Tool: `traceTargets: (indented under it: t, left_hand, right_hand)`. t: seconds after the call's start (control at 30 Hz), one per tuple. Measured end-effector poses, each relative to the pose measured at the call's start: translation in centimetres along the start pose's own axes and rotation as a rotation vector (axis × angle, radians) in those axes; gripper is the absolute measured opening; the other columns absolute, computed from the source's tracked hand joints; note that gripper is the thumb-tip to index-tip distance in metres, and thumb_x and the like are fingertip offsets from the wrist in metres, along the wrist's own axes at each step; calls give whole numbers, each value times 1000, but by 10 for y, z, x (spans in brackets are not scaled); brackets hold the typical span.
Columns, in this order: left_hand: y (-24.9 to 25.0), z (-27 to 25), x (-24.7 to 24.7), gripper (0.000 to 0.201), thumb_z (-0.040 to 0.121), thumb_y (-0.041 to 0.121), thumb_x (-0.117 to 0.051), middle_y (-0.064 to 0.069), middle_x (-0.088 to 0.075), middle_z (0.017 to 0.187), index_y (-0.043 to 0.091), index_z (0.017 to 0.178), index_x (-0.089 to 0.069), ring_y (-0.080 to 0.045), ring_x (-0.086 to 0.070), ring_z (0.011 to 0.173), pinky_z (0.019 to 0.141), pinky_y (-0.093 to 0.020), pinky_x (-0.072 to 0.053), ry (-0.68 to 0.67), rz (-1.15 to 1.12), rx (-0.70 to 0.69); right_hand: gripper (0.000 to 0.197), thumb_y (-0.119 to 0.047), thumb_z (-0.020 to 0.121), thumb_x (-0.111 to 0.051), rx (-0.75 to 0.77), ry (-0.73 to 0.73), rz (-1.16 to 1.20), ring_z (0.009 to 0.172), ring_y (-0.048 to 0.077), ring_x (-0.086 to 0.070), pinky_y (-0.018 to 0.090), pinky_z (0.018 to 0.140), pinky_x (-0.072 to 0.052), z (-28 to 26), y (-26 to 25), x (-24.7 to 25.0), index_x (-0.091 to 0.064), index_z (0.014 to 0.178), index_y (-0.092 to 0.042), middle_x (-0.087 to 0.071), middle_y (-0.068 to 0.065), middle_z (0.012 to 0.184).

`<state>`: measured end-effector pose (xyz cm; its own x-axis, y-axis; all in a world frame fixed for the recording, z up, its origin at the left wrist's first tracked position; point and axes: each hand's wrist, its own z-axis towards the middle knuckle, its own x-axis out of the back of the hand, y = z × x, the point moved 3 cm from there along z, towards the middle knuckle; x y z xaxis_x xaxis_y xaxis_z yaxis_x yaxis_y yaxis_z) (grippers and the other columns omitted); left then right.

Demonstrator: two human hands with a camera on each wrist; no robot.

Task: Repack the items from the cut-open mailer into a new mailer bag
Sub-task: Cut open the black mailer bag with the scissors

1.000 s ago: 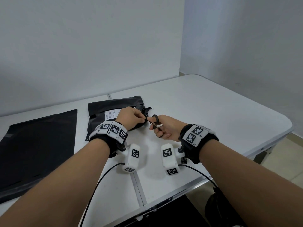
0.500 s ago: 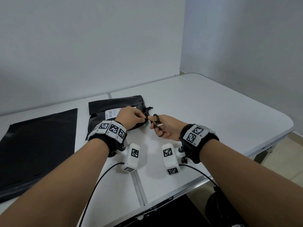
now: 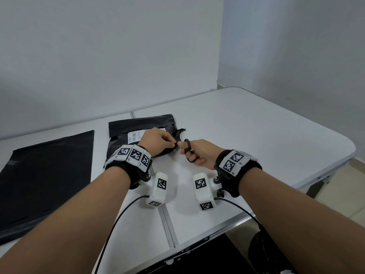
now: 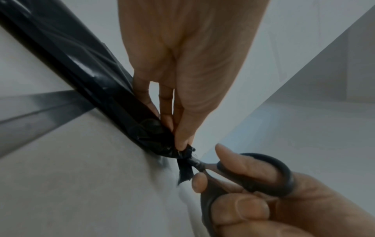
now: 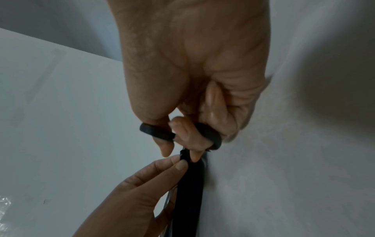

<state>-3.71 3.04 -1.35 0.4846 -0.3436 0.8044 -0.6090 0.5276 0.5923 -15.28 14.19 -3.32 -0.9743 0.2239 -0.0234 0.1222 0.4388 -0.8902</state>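
A filled black mailer [image 3: 126, 133] with a white shipping label [image 3: 134, 137] lies on the white table [image 3: 256, 135]. My left hand [image 3: 158, 139] pinches the mailer's bunched right end [image 4: 162, 136] between thumb and fingertips. My right hand [image 3: 199, 153] grips black-handled scissors [image 3: 189, 150], thumb and fingers through the loops [image 5: 160, 131]. The blades [image 4: 198, 163] meet the crumpled tip of the mailer, right beside my left fingertips. A flat, new black mailer bag [image 3: 45, 175] lies at the left.
The table has a seam [image 3: 167, 224] running down its middle, and its front edge is near my forearms. Wrist-camera cables [image 3: 118, 218] trail off the front. Bare white walls stand behind and to the right.
The right hand with the scissors has edged left, closer to the left fingertips at the mailer's end. The left hand has kept its pinch.
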Motion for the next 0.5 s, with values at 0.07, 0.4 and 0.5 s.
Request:
traceTargets:
  t: [0.07, 0.4, 0.5]
  left_hand:
    - [1, -1, 1, 8, 80, 20, -72, 8, -64, 68, 17, 86, -76, -6, -54, 62, 59, -14, -39, -7, -17, 6]
    - [1, -4, 3, 8, 80, 18, -72, 15, -60, 63, 16, 86, -76, -1, -51, 58, 56, -9, -37, -26, -20, -9]
    - [-1, -4, 3, 5, 80, 18, -72, 12, -62, 68, 16, 83, -75, -5, -54, 63, 63, -15, -41, -51, -29, 12]
  right_hand:
    - [33, -40, 92, -52, -35, -26, -3, 40, 4, -32, 13, 30, -16, -1, -1, -1, -51, 75, -12, -37, -3, 62]
    - [30, -34, 93, -56, 15, -3, 96, 39, 3, -32, 12, 28, -16, 7, 4, -2, -51, 75, -10, -36, -3, 63]
    - [30, -33, 93, -56, 30, 2, 117, 41, 3, -32, 12, 29, -16, 6, 7, 0, -53, 77, -8, -34, -3, 61]
